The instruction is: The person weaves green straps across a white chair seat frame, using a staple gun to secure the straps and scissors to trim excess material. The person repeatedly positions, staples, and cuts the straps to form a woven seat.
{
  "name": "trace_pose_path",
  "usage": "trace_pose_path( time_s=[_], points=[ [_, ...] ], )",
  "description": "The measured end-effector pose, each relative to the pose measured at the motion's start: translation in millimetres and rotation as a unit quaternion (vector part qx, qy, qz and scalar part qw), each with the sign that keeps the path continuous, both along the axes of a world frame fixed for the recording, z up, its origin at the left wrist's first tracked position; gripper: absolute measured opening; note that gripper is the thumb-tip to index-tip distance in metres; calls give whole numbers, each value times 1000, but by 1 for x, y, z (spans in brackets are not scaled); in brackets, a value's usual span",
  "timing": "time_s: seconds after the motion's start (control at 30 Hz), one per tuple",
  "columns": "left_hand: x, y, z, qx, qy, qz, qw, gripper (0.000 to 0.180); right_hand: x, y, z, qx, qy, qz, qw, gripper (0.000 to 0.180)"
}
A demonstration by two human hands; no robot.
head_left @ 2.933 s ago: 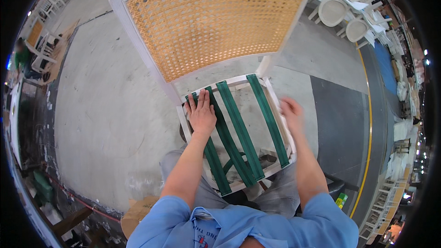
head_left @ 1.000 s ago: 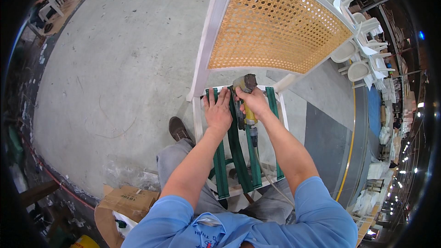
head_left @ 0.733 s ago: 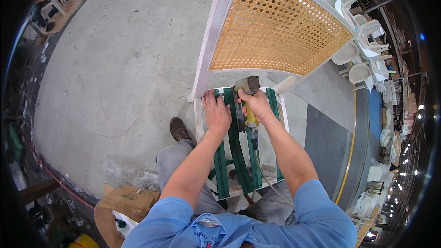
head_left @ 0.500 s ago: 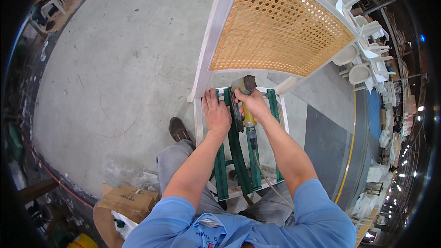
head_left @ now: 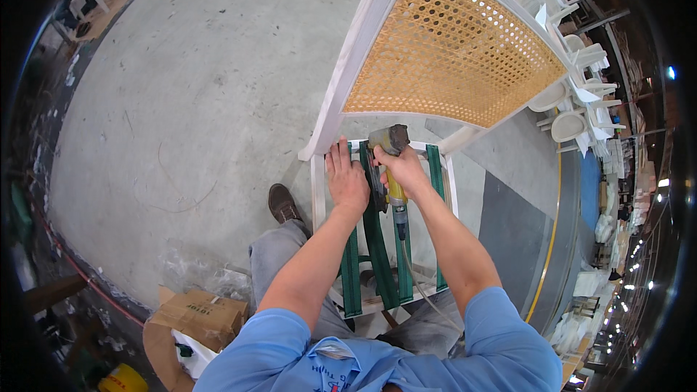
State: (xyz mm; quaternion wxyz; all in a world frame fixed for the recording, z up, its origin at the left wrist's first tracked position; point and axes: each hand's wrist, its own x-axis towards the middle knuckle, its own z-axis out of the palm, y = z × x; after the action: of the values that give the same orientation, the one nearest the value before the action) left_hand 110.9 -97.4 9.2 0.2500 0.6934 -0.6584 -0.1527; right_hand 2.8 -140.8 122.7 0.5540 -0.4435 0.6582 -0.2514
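Note:
A whitish wooden chair frame [head_left: 318, 192] stands in front of me, its tall backrest filled with woven cane [head_left: 450, 51]. Green webbing straps [head_left: 351, 276] run front to back across the open seat. My right hand [head_left: 404, 173] grips a yellow and grey air staple gun [head_left: 388, 140], its nose by the back rail of the seat. A middle strap [head_left: 377, 261] hangs loosely curved beneath the tool. My left hand [head_left: 348, 183] lies with fingers stretched out on the webbing and rail, left of the staple gun. The tool's contact point is hidden.
An air hose [head_left: 421, 287] runs from the tool toward my lap. My shoe [head_left: 283, 203] is left of the chair. A cardboard box [head_left: 203, 317] with plastic wrap sits at lower left. White chairs [head_left: 570, 125] are stacked at far right, beyond a yellow floor line [head_left: 546, 268].
The backrest appears slightly farther right as the view shifts a little. Both hands and the staple gun keep nearly the same place on the seat's back rail.

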Motion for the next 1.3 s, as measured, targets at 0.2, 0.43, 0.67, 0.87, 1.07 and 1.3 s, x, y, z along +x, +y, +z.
trace_pose_path(
  time_s=[0.2, 0.43, 0.67, 0.87, 1.07, 1.3],
  points=[
    [-1, 1, 4, 1, 23, 4, 1000, 27, -4, 2, -6, 4, 10, 6, 1000, 25],
    [2, 3, 2, -3, 42, -10, 999, 22, -12, 3, -5, -1, 22, -8, 1000, 29],
    [2, 2, 14, -22, 40, 4, 999, 22, -19, 4, 8, 18, 63, -8, 998, 33],
    [-5, 0, 23, -39, 56, -2, 998, 27, -113, 105, 100, -33, -12, -116, 993, 36],
    [-21, -38, 33, 220, 526, 26, 821, 27, -253, 321, 209, -8, 100, -337, 936, 46],
    [-53, -15, 82, 408, 700, 15, 586, 38, -330, 543, 227, 29, 95, -583, 806, 47]
  ],
)
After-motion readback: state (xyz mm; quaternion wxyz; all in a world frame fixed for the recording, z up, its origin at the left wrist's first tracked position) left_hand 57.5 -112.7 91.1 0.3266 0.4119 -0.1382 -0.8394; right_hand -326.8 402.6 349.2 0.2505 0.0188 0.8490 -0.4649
